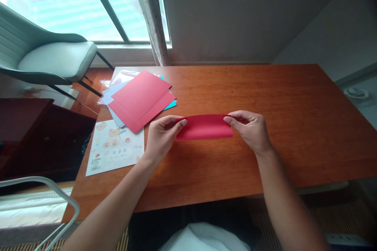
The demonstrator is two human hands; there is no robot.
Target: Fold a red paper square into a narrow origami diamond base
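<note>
A sheet of red paper, bent over or folded along its upper edge, is stretched between my two hands above the brown table. My left hand pinches its upper left corner between thumb and fingers. At the upper right corner, my right hand grips it the same way. The lower edge hangs toward me; whether it touches the table I cannot tell. Just beyond my left hand lies a loose pile of red sheets, with blue and pale sheets showing beneath.
A white sheet printed with a cartoon bear lies at the left of the wooden table. Past the table's left side stand a pale chair and a dark red cabinet. A curtain hangs by the window.
</note>
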